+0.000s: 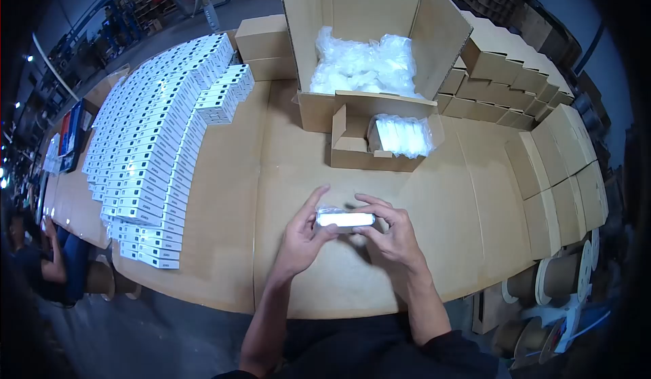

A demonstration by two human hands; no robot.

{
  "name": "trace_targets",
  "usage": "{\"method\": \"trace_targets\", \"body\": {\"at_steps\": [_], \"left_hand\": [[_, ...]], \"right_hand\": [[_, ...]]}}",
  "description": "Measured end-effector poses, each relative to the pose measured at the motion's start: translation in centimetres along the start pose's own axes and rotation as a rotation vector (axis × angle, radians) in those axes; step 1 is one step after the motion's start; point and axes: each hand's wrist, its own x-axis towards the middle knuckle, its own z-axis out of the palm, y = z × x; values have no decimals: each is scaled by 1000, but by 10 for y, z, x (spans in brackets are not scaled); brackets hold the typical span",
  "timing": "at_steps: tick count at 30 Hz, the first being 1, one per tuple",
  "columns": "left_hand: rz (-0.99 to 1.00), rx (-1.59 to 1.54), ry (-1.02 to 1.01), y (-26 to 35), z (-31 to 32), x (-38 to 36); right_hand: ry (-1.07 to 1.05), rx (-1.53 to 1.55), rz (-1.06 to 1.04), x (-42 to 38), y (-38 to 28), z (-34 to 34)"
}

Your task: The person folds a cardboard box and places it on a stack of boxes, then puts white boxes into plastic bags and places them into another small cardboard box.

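Note:
A small white box [346, 219] with clear plastic wrap at its upper left is held above the cardboard-covered table. My left hand [305, 233] grips its left end, thumb on the near edge. At its right end, my right hand [392, 231] has the thumb below and fingers above. Beyond both hands stands a small open carton [371, 160] with several plastic-wrapped white packs [401, 136] upright in its right part. Behind that, a large open carton [434, 46] holds a heap of clear plastic-wrapped packs [366, 63].
Many small white boxes [152, 135] stand in stacked rows on the table [224, 202] at left. Closed brown cartons [502, 60] are piled at back right, with more [559, 175] along the right edge. A person [41, 260] sits at far left. Spools [529, 284] lie below right.

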Motion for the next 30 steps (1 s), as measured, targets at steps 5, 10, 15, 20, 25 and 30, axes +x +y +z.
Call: {"method": "trace_targets", "body": {"at_steps": [5,10,15,20,25,30], "left_hand": [[40,251,-168,-7,-26,6],[72,375,-153,8,-25,13],[96,172,-166,10,-19,35],[425,972,-33,18,-28,70],[456,1291,-163,6,-38,98],[495,1441,-162,-9,-45,111]], "right_hand": [[3,-51,-105,5,1,-2],[-131,-430,-274,15,-20,-17],[-151,-576,-439,36,-34,-36],[358,-403,-364,67,-27,-48],[599,-556,-393,88,4,-31],[579,-632,-365,93,16,-18]]}}
